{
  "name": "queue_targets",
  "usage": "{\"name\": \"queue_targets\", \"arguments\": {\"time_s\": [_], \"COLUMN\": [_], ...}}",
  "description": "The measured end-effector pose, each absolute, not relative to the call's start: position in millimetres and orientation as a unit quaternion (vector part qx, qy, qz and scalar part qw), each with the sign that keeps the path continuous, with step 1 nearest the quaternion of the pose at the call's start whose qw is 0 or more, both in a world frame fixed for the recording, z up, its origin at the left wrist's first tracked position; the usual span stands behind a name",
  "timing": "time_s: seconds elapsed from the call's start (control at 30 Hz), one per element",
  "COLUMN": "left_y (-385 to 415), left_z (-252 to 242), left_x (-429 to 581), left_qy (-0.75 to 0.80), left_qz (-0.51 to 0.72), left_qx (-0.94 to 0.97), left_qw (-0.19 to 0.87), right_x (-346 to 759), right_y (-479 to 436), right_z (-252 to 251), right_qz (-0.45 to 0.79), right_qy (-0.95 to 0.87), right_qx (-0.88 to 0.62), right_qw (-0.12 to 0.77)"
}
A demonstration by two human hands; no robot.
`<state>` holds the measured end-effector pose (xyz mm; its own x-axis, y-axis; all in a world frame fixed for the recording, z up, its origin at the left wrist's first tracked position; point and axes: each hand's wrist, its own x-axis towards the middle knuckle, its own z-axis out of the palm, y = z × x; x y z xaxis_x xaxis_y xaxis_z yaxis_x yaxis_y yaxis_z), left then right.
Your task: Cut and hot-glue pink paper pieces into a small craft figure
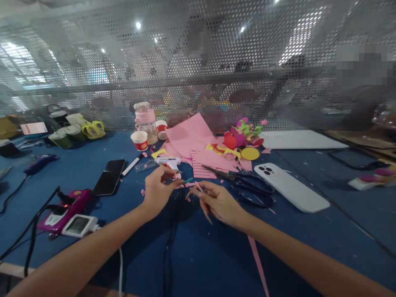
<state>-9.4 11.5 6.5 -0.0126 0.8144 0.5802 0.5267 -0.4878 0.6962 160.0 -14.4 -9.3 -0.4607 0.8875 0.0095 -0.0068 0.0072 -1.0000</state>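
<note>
My left hand (pixel 158 187) is closed in a pinch on a thin green stick (pixel 187 180) with a bit of pink paper at its near end. My right hand (pixel 218 202) is closed round a thin pink paper strip (pixel 202 198) that trails down past my wrist over the blue table. The two hands sit close together at the table's middle. Just beyond the left hand lies a white glue gun (pixel 168 161). Dark scissors (pixel 247 185) lie right of the right hand.
Pink paper sheets (pixel 192 136) and coloured paper cut-outs (pixel 244 142) lie behind. A white phone (pixel 291 187) lies at right, a black phone (pixel 109 177) at left. Paper cups (pixel 140 140), a bottle (pixel 145 121), a marker (pixel 131 166) and chargers with cables (pixel 62 210) stand around. A perforated metal screen (pixel 198 62) closes the back.
</note>
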Motion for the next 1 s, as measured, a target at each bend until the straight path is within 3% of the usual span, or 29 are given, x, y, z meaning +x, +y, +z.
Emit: {"name": "queue_targets", "arguments": {"time_s": [0.2, 1.0], "left_y": [10.9, -2.2], "left_z": [7.5, 10.2], "left_x": [-8.9, -4.5], "left_qy": [0.493, 0.477], "left_qz": [0.521, 0.483], "left_qx": [0.684, 0.732], "left_qw": [0.132, 0.056], "right_x": [160.0, 146.3], "right_y": [-17.6, -30.0], "right_z": [-8.3, -6.7], "right_qz": [0.538, 0.544], "right_qy": [-0.635, -0.612], "right_qx": [-0.406, -0.441], "right_qw": [0.377, 0.367]}}
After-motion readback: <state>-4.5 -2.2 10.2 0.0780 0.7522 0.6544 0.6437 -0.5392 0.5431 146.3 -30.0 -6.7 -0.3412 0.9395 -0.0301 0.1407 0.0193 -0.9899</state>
